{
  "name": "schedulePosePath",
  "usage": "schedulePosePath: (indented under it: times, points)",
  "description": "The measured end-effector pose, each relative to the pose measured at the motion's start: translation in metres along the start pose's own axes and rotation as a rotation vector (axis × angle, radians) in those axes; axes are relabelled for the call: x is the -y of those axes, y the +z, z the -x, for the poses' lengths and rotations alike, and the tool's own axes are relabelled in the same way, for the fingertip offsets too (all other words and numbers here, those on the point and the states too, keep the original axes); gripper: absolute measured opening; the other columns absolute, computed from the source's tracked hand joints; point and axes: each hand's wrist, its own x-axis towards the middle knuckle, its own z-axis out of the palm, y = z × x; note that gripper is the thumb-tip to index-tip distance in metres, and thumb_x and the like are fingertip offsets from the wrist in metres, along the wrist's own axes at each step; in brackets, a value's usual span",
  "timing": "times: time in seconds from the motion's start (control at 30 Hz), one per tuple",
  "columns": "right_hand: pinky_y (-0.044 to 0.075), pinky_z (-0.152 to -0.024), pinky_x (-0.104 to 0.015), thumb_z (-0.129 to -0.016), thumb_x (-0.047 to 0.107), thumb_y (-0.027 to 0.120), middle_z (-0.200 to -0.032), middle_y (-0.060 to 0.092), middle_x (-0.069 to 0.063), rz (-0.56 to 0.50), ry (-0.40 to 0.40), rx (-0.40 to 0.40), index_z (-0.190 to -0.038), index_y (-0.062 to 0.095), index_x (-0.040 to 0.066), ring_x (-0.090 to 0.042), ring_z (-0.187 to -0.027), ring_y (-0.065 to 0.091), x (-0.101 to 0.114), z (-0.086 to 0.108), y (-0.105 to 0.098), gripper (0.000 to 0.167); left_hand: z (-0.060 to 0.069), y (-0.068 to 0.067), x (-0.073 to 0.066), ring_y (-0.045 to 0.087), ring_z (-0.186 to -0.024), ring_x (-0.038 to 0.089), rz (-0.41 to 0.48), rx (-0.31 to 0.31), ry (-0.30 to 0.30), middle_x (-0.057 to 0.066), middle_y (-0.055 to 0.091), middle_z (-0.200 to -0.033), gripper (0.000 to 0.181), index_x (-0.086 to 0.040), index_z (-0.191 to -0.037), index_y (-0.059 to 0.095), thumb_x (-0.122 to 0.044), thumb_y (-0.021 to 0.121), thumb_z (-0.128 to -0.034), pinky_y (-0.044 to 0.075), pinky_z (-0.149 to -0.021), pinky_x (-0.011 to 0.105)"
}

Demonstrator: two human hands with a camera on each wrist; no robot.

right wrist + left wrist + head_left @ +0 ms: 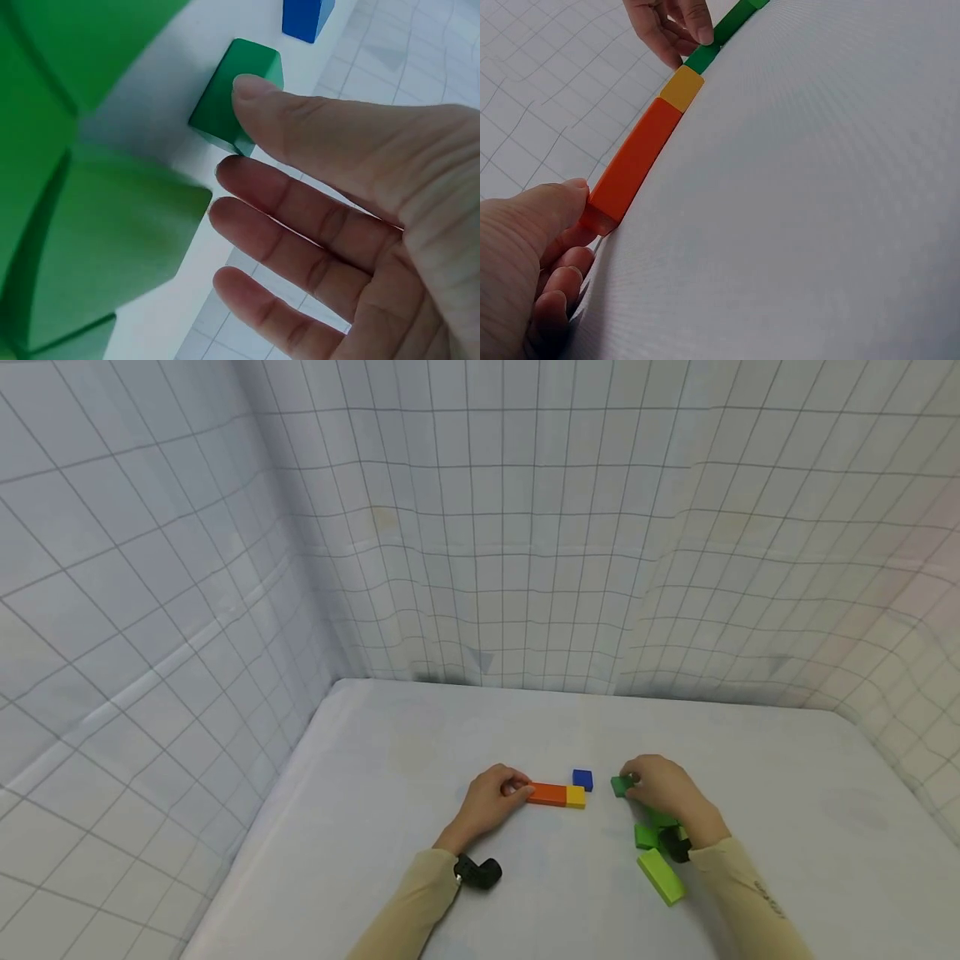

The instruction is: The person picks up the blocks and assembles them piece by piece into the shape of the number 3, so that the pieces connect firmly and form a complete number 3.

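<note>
Left hand [487, 803] pinching an orange block [548, 794]
Right hand [663, 787] pinches a dark green block [618, 786] — yellow block [575, 797] touches the orange.

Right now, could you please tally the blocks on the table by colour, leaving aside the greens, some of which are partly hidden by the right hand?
Orange block: 1
Yellow block: 1
Blue block: 1
Total: 3

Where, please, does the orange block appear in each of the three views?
Head: orange block below and right of centre, by the left hand.
Left wrist: left of centre, between left hand and yellow block.
Right wrist: not in it.
Shared landmark: the right hand, in all three.
</note>
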Motion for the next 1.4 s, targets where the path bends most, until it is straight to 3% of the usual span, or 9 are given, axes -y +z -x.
schedulePosePath:
  times: [0.37, 0.6, 0.87, 1.4]
  points:
    - [0.046, -0.085, -0.046, -0.079, 0.005, 0.075, -0.101, 0.064, -0.006, -0.016, -0.045, -0.002, -0.100, 0.071, 0.005, -0.028, -0.098, 0.058, 0.020, 0.006, 0.011, 0.022, 0.000, -0.001, 0.001, 0.044, -0.065, 0.007, -0.008, 0.015, 0.006, -0.010, 0.050, -0.077, 0.023, -0.014, -0.100, 0.072, -0.033, 0.066, -0.0906, 0.037, -0.061, 0.024]
    - [0.047, -0.081, -0.042, -0.077, 0.006, 0.077, -0.093, 0.064, 0.001, -0.076, -0.074, 0.011, -0.096, 0.070, 0.008, -0.021, -0.088, 0.058, 0.031, 0.016, 0.016, 0.020, 0.000, -0.003, 0.000, 0.045, -0.066, 0.007, -0.009, 0.015, 0.001, -0.010, 0.051, -0.077, 0.022, -0.013, -0.100, 0.071, -0.032, 0.066, -0.0903, 0.037, -0.062, 0.025]
    - [0.047, -0.075, -0.037, -0.075, 0.011, 0.080, -0.087, 0.062, 0.007, -0.166, -0.044, 0.035, -0.094, 0.071, 0.011, -0.014, -0.082, 0.054, 0.036, 0.021, 0.021, 0.021, 0.000, -0.002, 0.000, 0.045, -0.066, 0.007, 0.000, 0.011, 0.008, -0.010, 0.052, -0.079, 0.022, -0.013, -0.100, 0.071, -0.032, 0.066, -0.0904, 0.038, -0.062, 0.025]
    - [0.045, -0.069, -0.033, -0.073, 0.015, 0.083, -0.081, 0.060, 0.008, -0.164, -0.114, -0.013, -0.087, 0.068, 0.013, -0.013, -0.076, 0.051, 0.039, 0.015, 0.029, 0.021, -0.001, 0.000, 0.003, 0.045, -0.067, 0.007, 0.013, 0.002, 0.018, -0.010, 0.052, -0.079, 0.023, -0.014, -0.099, 0.071, -0.035, 0.065, -0.0905, 0.038, -0.062, 0.025]
